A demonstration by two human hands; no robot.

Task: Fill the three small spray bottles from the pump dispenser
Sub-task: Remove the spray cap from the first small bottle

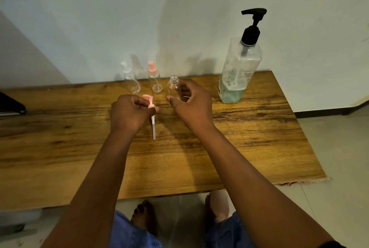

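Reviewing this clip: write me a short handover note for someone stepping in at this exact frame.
Left hand pinches the removed pink spray head with its white dip tube, above the wooden table.
Right hand holds the uncapped small clear bottle, which looks empty.
Two more small clear spray bottles, one with a clear cap and one with a pink cap, stand capped at the back, apparently empty.
The large clear pump dispenser with a black pump, partly filled with pale green liquid, stands to the right.
Done: one bottle opened. Left: fill all three, recap.
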